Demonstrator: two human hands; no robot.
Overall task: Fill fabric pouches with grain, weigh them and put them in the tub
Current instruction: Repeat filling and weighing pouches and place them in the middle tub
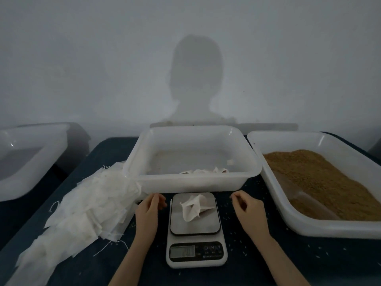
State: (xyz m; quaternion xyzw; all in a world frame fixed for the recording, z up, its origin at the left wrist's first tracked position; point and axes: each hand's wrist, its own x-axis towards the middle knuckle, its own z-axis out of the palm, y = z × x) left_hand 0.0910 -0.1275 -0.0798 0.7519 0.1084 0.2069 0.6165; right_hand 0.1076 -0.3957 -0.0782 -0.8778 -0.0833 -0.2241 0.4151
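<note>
Lay slumped on the steel platform of the white digital kitchen scale (195, 230) at the near edge of the dark blue bench (107, 153): one filled white fabric pouch (192, 207). Hovered either side of it, fingers loosely curled, grasping nothing: left hand (148, 211) and right hand (246, 211). Stood behind: translucent white plastic tub (191, 180), a few pouches inside. Sat at the right edge: white tray of brown grain (321, 182). Sprawled along the left edge: heap of empty white pouches (86, 207).

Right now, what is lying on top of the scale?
One fabric pouch lies on the scale platform, its mouth open. Neither hand touches it. Its contents are hidden by the cloth, and the display is too blurred to read.
</note>
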